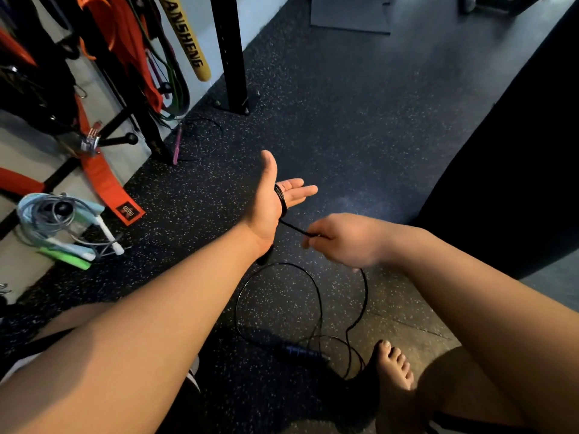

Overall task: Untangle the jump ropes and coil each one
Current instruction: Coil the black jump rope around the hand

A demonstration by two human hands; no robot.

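A thin black jump rope (316, 296) lies in loose loops on the speckled rubber floor in front of me, with its dark blue handle (302, 352) near my bare foot. Several turns of this rope are wound around the palm of my left hand (272, 195), whose fingers are spread flat and thumb points up. My right hand (341, 239) pinches the rope just right of the left wrist, and the strand runs taut between both hands. Another black rope with a purple handle (177, 145) lies by the rack's foot.
A black rack post (228, 51) stands bolted to the floor ahead. Orange straps and resistance bands (125, 57) hang at the left. A pile of coiled ropes with green and white handles (62, 227) lies at the left wall. A dark bulky object (517, 151) fills the right.
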